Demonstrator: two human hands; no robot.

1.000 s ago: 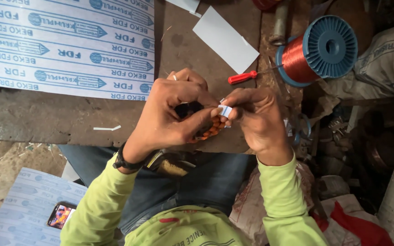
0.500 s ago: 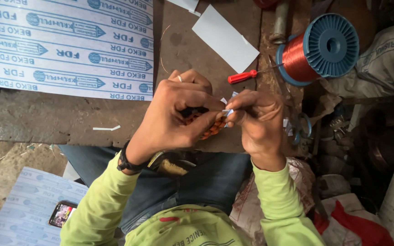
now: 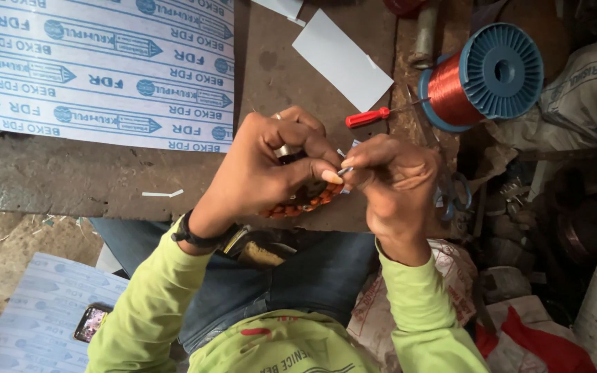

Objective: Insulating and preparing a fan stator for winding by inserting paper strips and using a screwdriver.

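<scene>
While the person sits over blue jeans (image 3: 291, 276), both hands meet above the counter (image 3: 174, 183) edge. Left hand (image 3: 271, 166) is clenched around a round coil of copper windings (image 3: 305, 200), steadying it, probably so the slots face upward. Right hand (image 3: 395, 183) pinches a small white paper strip (image 3: 346, 168) at the coil's rim, its long axis lying roughly left to right. Farther off lie a red screwdriver (image 3: 367, 117), a white card (image 3: 342, 59) and a blue spool of copper wire (image 3: 481, 76).

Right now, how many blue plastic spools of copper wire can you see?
1: the blue plastic spool of copper wire lies at the bench's far right, beyond the right hand, past the red-handled screwdriver. Clutter may hide others.
</scene>
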